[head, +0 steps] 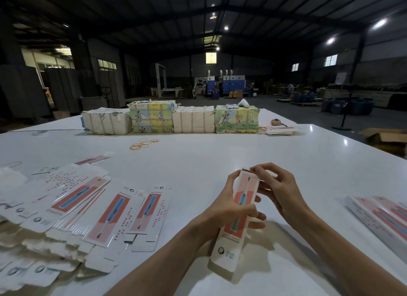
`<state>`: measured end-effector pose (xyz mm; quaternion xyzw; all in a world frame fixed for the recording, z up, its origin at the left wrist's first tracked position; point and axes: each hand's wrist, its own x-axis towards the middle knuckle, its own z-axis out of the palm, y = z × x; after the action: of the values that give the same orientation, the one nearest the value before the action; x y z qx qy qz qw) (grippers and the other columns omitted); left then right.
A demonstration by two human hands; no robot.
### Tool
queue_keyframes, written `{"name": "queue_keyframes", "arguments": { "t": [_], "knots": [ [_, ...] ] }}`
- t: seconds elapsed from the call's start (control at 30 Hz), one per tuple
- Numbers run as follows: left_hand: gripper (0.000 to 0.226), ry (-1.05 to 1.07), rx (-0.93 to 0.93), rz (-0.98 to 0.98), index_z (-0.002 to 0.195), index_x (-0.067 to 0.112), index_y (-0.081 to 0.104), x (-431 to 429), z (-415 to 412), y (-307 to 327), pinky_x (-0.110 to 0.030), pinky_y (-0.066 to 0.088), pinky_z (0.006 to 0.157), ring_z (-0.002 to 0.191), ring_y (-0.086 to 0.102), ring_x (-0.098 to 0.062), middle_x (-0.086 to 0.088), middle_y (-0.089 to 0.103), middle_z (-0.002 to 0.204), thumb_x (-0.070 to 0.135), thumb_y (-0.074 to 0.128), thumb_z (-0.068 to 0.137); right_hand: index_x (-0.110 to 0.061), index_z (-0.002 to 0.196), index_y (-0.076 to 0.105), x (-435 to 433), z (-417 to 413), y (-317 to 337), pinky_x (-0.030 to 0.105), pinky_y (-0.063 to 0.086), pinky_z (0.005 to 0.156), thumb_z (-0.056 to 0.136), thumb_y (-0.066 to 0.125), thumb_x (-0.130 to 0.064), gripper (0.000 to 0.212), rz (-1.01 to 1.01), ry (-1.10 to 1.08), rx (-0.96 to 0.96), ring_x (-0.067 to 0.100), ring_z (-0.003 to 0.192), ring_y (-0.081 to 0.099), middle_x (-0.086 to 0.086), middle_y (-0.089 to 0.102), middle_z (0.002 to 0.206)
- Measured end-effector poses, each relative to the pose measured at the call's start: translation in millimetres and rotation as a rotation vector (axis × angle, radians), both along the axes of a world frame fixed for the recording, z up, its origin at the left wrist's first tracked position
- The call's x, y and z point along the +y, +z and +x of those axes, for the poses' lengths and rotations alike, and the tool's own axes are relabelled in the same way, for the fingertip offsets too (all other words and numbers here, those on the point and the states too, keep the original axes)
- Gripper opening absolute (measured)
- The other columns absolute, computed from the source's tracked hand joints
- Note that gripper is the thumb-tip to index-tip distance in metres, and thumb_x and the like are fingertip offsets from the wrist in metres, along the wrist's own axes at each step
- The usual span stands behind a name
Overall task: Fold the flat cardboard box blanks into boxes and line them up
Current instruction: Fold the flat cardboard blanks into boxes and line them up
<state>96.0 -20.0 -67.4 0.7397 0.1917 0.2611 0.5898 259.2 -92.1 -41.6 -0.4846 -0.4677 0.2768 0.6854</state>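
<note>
A white table (220,154) carries four wrapped bundles (193,119) in a row at upper centre. Flat blanks (72,209), too overlapped to count, fan across the lower left, and at least two finished boxes (378,216) lie at the right edge. At lower centre, the left hand (226,209) wraps one box (240,209), steadying it, while the right hand (279,190) pinches its far flap, apparently tucking it.

Flat blanks (88,209) lie left, folded boxes (383,218) right, wrapped bundles (171,119) behind on the table (198,163)
</note>
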Motion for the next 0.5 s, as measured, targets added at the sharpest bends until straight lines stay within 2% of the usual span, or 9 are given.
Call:
{"name": "queue_keyframes", "arguments": {
  "t": [0.17,0.33,0.5],
  "knots": [
    [0.097,-0.004,0.014,0.075,0.146,0.059,0.02,1,2,-2,-0.03,0.064,0.078,0.115,0.069,-0.007,0.005,0.059,0.127,0.025,0.086,0.083,-0.008,0.105,0.075,3,7,-1,0.039,0.065,0.073,0.1,0.067,-0.016,0.012,-0.051,-0.014,0.115,0.034,0.095,0.077,0.013,0.078,0.099],
    [0.113,-0.014,0.001,0.08,0.149,0.063,0.012,3,4,-6,-0.035,0.065,0.081,0.118,0.068,-0.009,0.004,0.055,0.131,0.022,0.091,0.081,-0.009,0.098,0.078,2,11,0,0.037,0.064,0.073,0.101,0.065,-0.009,0.014,-0.07,-0.019,0.107,0.035,0.093,0.076,0.015,0.077,0.096],
    [0.115,-0.029,-0.008,0.084,0.149,0.069,0.013,4,3,-7,-0.035,0.065,0.081,0.12,0.067,-0.011,0.003,0.055,0.134,0.026,0.093,0.078,-0.007,0.098,0.079,0,13,3,0.038,0.065,0.074,0.103,0.062,-0.006,0.018,-0.068,0.0,0.06,0.034,0.094,0.077,0.016,0.077,0.096]
  ]
}}
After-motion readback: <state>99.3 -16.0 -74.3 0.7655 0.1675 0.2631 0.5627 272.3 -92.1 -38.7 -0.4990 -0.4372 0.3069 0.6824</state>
